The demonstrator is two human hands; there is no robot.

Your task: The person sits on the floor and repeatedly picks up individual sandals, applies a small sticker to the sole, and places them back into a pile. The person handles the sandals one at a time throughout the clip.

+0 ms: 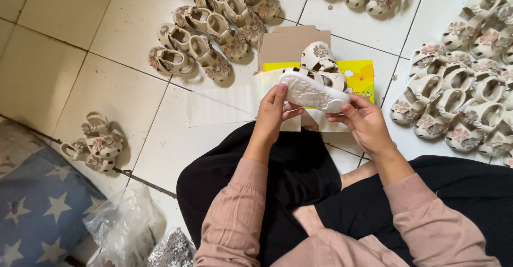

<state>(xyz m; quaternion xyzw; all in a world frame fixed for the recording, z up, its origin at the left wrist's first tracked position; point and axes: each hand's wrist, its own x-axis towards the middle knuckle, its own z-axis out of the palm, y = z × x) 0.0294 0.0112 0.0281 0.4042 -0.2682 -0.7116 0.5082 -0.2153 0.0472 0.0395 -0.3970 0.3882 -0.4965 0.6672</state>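
- Pair of cream sandals (pixel 316 77): held together above an open shoe box, one white sole turned upward toward the camera, the flower-trimmed upper of the other showing behind it; the pair sits between both hands, over the person's lap edge.
- Left hand (pixel 274 112): fingers closed on the near-left end of the upturned sole, thumb on the side; firm contact.
- Right hand (pixel 364 122): fingers curled under the right end of the same sole, thumb pressing its edge; also closed on the pair.
- Shoe box (pixel 288 45): brown cardboard flap raised behind the sandals; yellow printed side (pixel 360 75) showing at right; white tissue paper (pixel 219 104) spread from it across the tiles at left.
- Surroundings: rows of matching sandals (pixel 214 29) on the tiled floor (pixel 64 59) above left; a larger heap (pixel 465 96) at right; one separate pair (pixel 96 144) at far left; clear plastic bags (pixel 125 227) and a blue star-patterned cloth (pixel 37 208) at lower left.
- Person seated cross-legged; pink sleeves, black trousers.
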